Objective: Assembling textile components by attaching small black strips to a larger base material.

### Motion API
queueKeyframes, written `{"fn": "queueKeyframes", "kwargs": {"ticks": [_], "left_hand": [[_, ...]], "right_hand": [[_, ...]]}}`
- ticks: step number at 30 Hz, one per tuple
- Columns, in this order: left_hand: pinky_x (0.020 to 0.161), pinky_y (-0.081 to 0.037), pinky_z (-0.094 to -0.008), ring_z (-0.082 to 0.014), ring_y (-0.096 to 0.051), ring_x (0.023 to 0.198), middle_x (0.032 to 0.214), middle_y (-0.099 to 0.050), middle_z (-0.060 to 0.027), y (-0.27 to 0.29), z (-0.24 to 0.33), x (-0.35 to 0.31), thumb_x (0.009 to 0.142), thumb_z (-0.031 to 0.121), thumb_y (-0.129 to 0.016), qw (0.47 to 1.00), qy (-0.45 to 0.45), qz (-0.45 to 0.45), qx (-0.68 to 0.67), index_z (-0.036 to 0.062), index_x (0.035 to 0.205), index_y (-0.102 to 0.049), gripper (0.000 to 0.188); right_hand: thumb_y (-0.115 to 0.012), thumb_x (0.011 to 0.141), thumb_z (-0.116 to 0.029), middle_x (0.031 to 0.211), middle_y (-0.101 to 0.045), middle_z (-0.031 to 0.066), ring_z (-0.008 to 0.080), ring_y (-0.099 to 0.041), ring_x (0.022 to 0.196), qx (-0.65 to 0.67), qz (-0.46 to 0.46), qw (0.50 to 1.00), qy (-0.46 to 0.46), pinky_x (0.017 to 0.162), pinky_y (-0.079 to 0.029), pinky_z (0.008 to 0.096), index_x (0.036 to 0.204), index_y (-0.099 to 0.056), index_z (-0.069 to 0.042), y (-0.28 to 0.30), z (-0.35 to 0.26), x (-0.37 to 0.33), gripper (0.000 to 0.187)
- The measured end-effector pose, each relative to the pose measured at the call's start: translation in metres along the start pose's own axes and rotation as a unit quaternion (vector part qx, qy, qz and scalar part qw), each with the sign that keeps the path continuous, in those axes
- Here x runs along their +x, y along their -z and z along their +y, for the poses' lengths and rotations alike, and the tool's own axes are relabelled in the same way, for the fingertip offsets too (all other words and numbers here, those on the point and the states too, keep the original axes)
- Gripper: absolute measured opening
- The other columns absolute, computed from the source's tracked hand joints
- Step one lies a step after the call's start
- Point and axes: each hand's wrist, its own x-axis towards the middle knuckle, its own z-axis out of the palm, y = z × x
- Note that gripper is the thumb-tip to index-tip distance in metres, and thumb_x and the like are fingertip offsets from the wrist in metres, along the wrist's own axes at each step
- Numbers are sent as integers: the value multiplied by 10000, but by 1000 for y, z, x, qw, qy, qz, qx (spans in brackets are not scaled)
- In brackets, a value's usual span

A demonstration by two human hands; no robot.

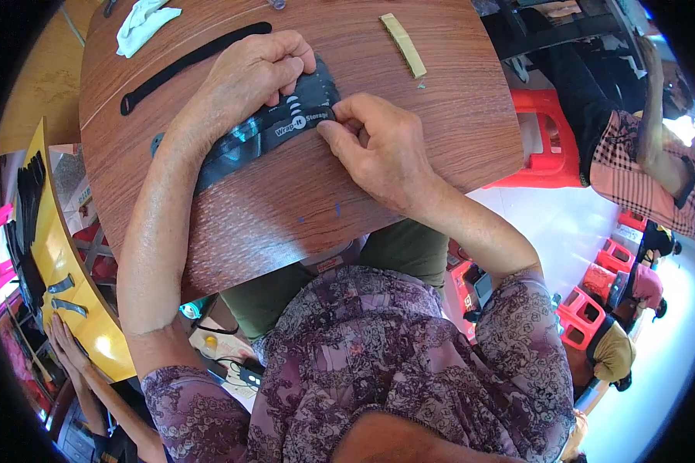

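Observation:
A black and grey printed strap (264,131) lies across the brown wooden table (286,216) in the head view. My left hand (251,73) presses down on its upper part with curled fingers. My right hand (374,147) pinches the strap's right end between thumb and forefinger. The strap's left part runs under my left forearm and is partly hidden.
A long plain black strap (189,62) lies behind my left hand, a white cloth (143,23) at the back left, a tan strip (404,45) at the back right. Red stools (552,131) and a seated person (641,162) are right. Another person's hands (66,347) rest on a yellow table (69,270) at left.

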Motion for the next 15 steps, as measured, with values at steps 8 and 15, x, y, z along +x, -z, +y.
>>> {"fn": "queueKeyframes", "kwargs": {"ticks": [8,15], "left_hand": [[532,-406,-240,-76,-490,594,665,-538,9,-3,-6,2,862,176,-533,1000,-8,15,-1,74,909,-635,151],[526,-345,-182,-23,-437,627,727,-510,67,-3,-6,1,847,225,-646,997,-47,14,64,82,903,-586,165]], "right_hand": [[-710,778,-94,685,-591,117,208,-565,538,-11,25,999,42,493,-434,322,826,-600,-2,-5,3,-2,151],[-674,761,-124,713,-584,133,335,-601,654,-26,29,998,45,544,-448,437,769,-557,-34,-7,2,-4,148]]}}
